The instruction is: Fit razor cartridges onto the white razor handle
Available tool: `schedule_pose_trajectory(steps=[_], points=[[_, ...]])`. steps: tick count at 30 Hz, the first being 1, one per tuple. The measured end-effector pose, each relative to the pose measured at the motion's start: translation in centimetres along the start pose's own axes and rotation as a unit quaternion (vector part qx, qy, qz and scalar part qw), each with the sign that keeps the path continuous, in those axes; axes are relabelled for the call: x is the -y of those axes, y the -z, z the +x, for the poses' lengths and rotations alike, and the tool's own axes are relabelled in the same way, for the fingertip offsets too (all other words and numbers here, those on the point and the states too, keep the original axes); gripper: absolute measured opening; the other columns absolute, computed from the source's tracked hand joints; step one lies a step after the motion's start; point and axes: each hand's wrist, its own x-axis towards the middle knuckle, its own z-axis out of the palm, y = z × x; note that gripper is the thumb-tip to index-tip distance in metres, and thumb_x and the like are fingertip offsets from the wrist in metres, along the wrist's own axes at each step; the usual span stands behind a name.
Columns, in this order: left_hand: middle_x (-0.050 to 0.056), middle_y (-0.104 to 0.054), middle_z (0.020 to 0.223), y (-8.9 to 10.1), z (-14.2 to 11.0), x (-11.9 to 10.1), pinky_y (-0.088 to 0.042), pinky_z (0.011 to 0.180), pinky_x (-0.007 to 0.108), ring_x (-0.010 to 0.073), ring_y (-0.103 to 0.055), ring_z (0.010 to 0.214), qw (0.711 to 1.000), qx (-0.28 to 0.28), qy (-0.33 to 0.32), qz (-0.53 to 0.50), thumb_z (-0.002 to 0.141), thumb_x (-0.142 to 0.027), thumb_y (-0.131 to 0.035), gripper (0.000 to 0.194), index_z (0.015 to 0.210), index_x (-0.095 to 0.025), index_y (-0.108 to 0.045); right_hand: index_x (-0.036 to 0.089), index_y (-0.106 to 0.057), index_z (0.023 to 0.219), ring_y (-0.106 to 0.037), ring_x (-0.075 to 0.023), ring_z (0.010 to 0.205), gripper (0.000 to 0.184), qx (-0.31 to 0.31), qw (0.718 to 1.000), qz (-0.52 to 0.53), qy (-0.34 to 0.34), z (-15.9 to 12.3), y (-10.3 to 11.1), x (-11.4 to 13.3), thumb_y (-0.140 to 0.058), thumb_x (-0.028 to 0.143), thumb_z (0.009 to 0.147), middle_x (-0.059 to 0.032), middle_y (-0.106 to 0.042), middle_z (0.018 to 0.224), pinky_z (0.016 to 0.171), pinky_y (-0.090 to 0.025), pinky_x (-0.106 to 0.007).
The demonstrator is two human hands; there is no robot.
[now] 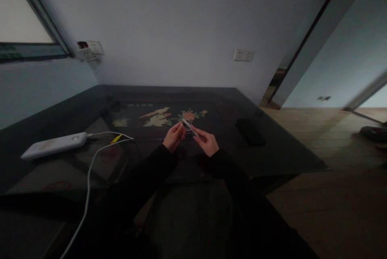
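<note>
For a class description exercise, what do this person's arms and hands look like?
Both arms wear long, black sleeves reaching the wrists; no markings can be made out. The left hand and right hand are gloveless.

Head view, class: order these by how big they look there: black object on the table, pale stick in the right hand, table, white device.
1. Table
2. White device
3. Black object
4. Pale stick

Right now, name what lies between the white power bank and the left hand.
The head view shows a looped white cable and a yellow tag, then dark tabletop.
</note>
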Motion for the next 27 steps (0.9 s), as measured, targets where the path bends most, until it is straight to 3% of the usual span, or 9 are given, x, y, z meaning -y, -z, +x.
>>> schedule_pose_trajectory(steps=[8,19,27], points=[[-0.005,-0.049,0.059,0.11,0.0,0.21,-0.03,0.043,0.017,0.0057,-0.042,0.049,1.0,-0.004,0.0,0.005,0.07,-0.041,-0.075,0.051,0.108,-0.012,-0.059,0.02,-0.059,0.125,-0.06,-0.0214,0.113,0.044,-0.041,0.999,-0.009,-0.02,0.19,0.13,-0.44,-0.055,0.021,0.082,-0.0061,-0.062,0.124,0.095,-0.049,-0.036],[-0.005,-0.045,0.058,-0.15,-0.19,-0.18,-0.029,0.044,0.016,0.0052,-0.04,0.05,1.0,0.009,-0.005,0.01,0.072,-0.044,-0.072,0.047,0.105,-0.012,-0.062,0.018,-0.06,0.125,-0.062,-0.0235,0.109,0.043,0.018,1.0,0.018,0.009,-0.1,-0.15,-0.26,-0.057,0.023,0.082,-0.0084,-0.063,0.124,0.092,-0.05,-0.037],[-0.005,-0.047,0.057,0.14,0.11,0.26,-0.03,0.044,0.016,0.005,-0.04,0.048,1.0,0.005,-0.011,0.014,0.074,-0.043,-0.071,0.044,0.104,-0.013,-0.059,0.019,-0.059,0.126,-0.059,-0.023,0.114,0.043,-0.011,1.0,-0.006,0.006,0.13,0.08,-0.27,-0.055,0.022,0.083,-0.0066,-0.061,0.126,0.098,-0.047,-0.037]])
